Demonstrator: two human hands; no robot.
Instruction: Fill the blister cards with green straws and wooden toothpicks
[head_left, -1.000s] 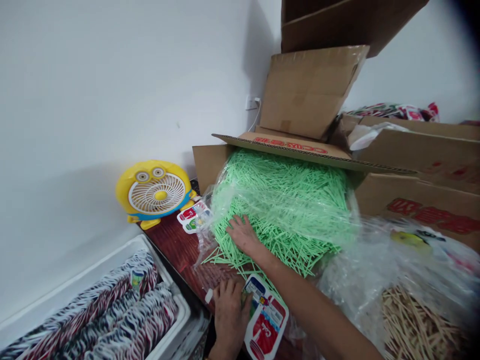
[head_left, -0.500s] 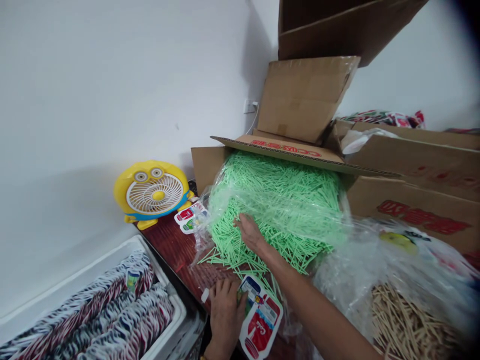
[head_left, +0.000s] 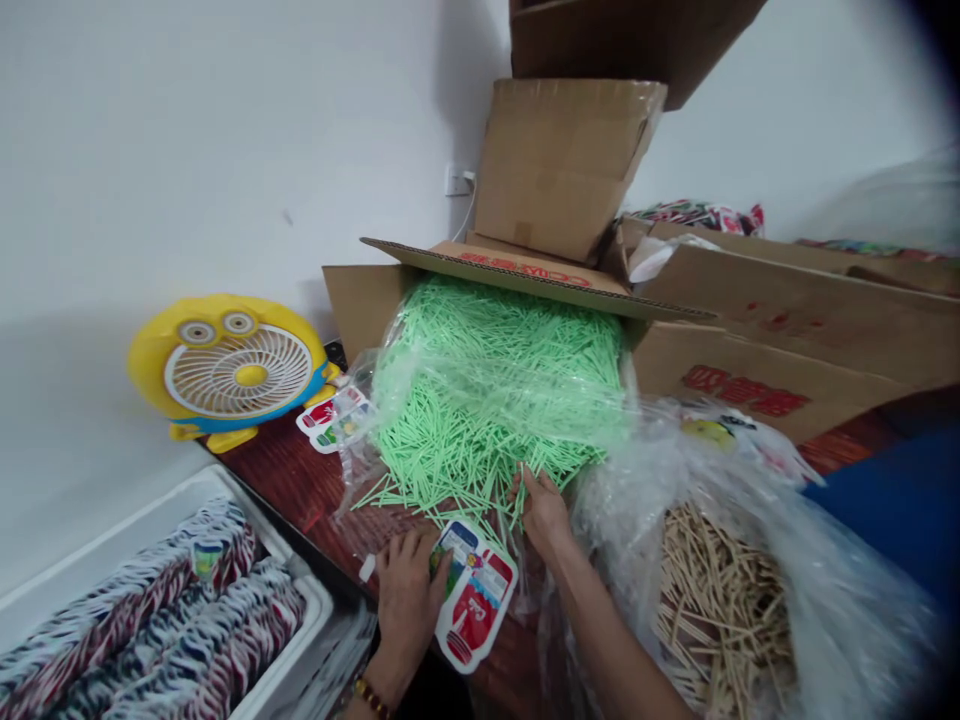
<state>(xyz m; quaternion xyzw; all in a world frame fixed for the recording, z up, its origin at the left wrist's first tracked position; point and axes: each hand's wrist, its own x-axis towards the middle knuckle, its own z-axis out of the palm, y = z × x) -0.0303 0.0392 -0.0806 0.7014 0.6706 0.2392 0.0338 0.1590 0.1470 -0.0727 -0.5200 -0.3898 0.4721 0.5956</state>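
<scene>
My left hand [head_left: 409, 585] is closed on a flat bottle-shaped packet [head_left: 454, 560] with a green and blue print; its fingers cover much of it. A red part marked "Cola" [head_left: 480, 605] shows to the right of the hand, and a white cap-shaped end [head_left: 367, 568] pokes out on the left. At the front edge of a heap of thin green straws [head_left: 495, 370], my right hand [head_left: 546, 510] pinches a green straw [head_left: 521, 490] between thumb and fingers. Clear plastic film lies partly over the heap, which spills from a cardboard box [head_left: 517, 265].
A yellow fan [head_left: 232, 365] stands at the left, with similar packets [head_left: 334, 415] beside it. Below it, a white foam box [head_left: 296, 590] holds rows of packets. Tan sticks [head_left: 727, 610] lie in a clear bag [head_left: 832, 560] at right. Cardboard boxes [head_left: 570, 160] are stacked behind.
My right hand has drawn back from within the green straws to their front edge, now with a straw pinched in it. My left hand stays on the packet. The view has shifted right.
</scene>
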